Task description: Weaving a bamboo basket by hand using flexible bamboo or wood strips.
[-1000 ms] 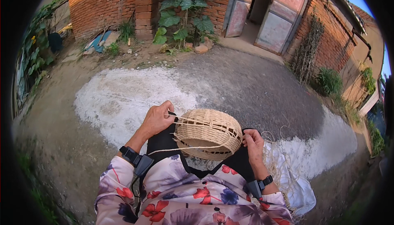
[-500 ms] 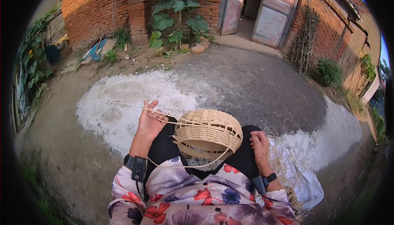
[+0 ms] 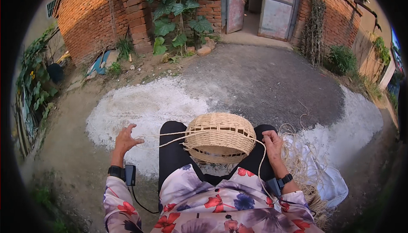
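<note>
A woven straw-coloured basket (image 3: 219,127) rests on its side between my knees, with a row of gaps round its wall. Two strands of pale twisted cord (image 3: 172,134) run from that row out to the left. My left hand (image 3: 124,140) has the far end of these strands at its thumb and fingers, well away from the basket. Just right of the basket, my right hand (image 3: 273,144) is pinched closed at the cord leaving that side. From there the cord droops down across my right sleeve.
A tangled heap of loose cord (image 3: 304,165) lies by my right leg, on and beside a white sack (image 3: 333,186). White powdery material (image 3: 136,105) covers part of the ground ahead. Beyond are a brick wall (image 3: 89,20), a climbing plant (image 3: 180,12) and an open metal door (image 3: 280,10).
My left hand has moved left and lower, drawing the strands out from the basket. The cord that looped below the basket now hangs at my right hand.
</note>
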The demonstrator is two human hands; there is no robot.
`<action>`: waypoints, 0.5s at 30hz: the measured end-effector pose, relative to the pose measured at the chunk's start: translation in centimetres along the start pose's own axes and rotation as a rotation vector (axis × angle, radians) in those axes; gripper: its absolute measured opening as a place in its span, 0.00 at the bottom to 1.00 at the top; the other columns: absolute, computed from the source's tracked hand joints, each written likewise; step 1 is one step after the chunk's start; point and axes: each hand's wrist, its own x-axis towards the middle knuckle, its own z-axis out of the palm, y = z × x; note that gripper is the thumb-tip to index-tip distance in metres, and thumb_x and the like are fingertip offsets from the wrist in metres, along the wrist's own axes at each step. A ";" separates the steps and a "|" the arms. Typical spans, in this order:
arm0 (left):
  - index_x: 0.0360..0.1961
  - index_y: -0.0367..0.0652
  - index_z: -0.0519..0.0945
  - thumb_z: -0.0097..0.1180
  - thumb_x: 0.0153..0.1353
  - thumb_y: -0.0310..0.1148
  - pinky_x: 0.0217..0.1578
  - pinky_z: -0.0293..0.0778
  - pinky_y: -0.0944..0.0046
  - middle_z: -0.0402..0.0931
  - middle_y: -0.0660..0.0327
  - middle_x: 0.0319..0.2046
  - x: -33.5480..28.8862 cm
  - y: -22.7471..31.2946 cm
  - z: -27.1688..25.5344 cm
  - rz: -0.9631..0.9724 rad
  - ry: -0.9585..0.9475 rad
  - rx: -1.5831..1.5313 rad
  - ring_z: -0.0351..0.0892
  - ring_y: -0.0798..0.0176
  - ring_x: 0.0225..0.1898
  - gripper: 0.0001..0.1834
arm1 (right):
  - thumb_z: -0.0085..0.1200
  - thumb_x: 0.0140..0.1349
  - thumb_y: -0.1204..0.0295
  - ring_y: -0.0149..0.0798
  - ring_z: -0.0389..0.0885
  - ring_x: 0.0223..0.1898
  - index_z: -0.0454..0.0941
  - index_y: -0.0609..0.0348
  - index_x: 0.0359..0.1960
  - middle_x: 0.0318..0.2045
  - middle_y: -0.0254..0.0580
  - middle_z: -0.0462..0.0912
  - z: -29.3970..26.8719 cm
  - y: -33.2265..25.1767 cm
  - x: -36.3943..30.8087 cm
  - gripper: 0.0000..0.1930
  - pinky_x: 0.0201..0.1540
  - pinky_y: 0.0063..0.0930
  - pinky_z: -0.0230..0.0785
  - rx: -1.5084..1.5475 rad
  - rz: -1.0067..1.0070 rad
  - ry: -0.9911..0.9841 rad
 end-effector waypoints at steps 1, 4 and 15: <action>0.43 0.49 0.80 0.72 0.44 0.38 0.44 0.72 0.54 0.78 0.58 0.41 0.2 2.5 -0.1 0.092 0.076 -0.157 0.77 0.52 0.44 0.23 | 0.52 0.65 0.76 0.22 0.76 0.30 0.80 0.62 0.39 0.26 0.30 0.80 0.0 0.8 0.2 0.06 0.33 0.19 0.69 -0.020 -0.003 -0.004; 0.38 0.47 0.81 0.69 0.47 0.33 0.46 0.68 0.59 0.78 0.61 0.40 -0.8 13.0 -0.2 0.439 0.198 -0.296 0.75 0.54 0.44 0.16 | 0.51 0.65 0.76 0.22 0.76 0.30 0.81 0.62 0.38 0.26 0.30 0.80 -0.2 0.4 0.0 0.06 0.33 0.20 0.69 0.000 -0.023 0.023; 0.30 0.37 0.76 0.57 0.58 0.27 0.36 0.74 0.50 0.77 0.50 0.27 -2.7 21.9 3.2 0.620 0.060 -0.445 0.78 0.44 0.33 0.05 | 0.51 0.64 0.76 0.21 0.72 0.27 0.80 0.62 0.38 0.24 0.29 0.78 0.2 -0.3 -0.5 0.06 0.31 0.18 0.66 -0.055 -0.014 0.029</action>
